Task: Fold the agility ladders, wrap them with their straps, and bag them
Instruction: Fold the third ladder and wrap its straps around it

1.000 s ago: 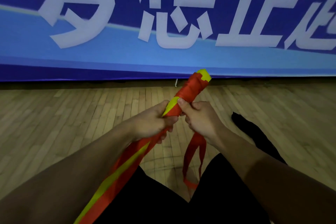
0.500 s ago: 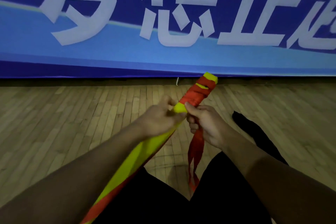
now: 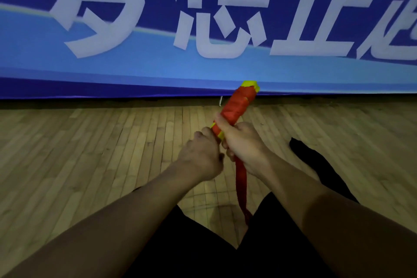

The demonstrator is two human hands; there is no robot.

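A: Filling the whole background, a blue banner [image 3: 140, 70] with large white characters, hanging just above a wooden plank floor [image 3: 90, 153], boards running away in narrow strips, matte and worn.

B: Sitting on that floor, legs in black shorts [image 3: 203, 255] spreading either side of the frame.

A: Angling up from mid-frame toward the banner's lower edge, the folded agility ladder [image 3: 239, 106], bundled into a tight rod. Yellow rung ends poking out at the top; red webbing winding round the shaft in overlapping turns.

B: Hanging down between the knees, the loose strap tail [image 3: 241, 187], flat, red, limp as ribbon, well short of the floor.

A: Gripping the bundle's lower part, the right hand [image 3: 244, 146], fingers curling round it, thumb lying along the wraps. Closing just beside it, lower down, the left hand [image 3: 200, 158], fingers curling into a fist; what sits inside, whether rungs or strap, impossible to tell.

B: Judging by looks: probably light, stiff along its length from stacked flat rungs, webbing soft and slightly slick. Likely springing loose if tension drops.

A: Best taking hold at the wrapped middle, pinching the last turn under the thumb while pulling the tail taut. No bag identifiable.
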